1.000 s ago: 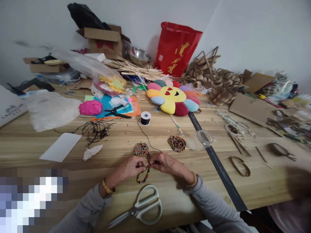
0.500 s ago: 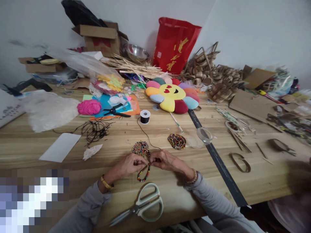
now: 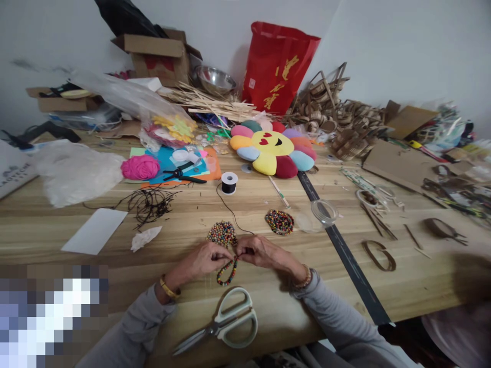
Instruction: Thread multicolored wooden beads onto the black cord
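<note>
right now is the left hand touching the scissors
Apart. The head view shows a strip of bare tabletop between the left hand and the scissors.

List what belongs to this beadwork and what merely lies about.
Likely belonging: held multicoloured bead loop, adjacent multicoloured bead heap, white spool of black cord, perhaps white-handled metal scissors.

Likely unrelated: multicoloured petalled plush flower, red printed bag, pink yarn ball.

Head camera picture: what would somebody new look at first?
Probably the smiley flower cushion, bright with colours, toward the back of the table. Behind it is the big red bag. Up close, the left hand and right hand pinch the top of a beaded loop, just beyond the scissors.
</note>
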Tool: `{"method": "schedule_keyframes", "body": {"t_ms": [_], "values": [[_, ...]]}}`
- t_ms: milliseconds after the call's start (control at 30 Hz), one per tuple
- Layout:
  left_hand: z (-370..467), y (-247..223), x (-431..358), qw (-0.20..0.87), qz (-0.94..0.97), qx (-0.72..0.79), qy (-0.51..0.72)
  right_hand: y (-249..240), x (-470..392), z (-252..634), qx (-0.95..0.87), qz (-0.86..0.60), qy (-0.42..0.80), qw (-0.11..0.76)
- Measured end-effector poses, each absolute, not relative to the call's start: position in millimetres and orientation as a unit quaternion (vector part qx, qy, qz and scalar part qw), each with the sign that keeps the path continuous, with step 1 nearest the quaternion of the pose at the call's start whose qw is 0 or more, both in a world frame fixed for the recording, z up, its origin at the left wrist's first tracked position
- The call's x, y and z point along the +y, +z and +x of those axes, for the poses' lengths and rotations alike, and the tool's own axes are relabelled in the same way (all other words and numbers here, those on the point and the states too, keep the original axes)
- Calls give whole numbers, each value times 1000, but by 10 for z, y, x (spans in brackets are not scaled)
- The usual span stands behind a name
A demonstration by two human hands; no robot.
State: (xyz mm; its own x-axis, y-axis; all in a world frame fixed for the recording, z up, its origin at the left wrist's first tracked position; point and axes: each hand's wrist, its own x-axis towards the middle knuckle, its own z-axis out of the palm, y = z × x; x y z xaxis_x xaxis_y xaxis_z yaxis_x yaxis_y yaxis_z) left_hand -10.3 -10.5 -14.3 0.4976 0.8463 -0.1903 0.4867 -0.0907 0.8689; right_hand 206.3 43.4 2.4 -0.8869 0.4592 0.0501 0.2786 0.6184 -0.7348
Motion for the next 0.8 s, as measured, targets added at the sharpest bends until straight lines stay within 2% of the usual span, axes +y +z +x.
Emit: {"method": "schedule_keyframes", "body": {"t_ms": [800], "values": [[-148, -54, -89, 481, 736, 452, 153, 94, 418, 2048, -877, -225, 412, 105]]}}
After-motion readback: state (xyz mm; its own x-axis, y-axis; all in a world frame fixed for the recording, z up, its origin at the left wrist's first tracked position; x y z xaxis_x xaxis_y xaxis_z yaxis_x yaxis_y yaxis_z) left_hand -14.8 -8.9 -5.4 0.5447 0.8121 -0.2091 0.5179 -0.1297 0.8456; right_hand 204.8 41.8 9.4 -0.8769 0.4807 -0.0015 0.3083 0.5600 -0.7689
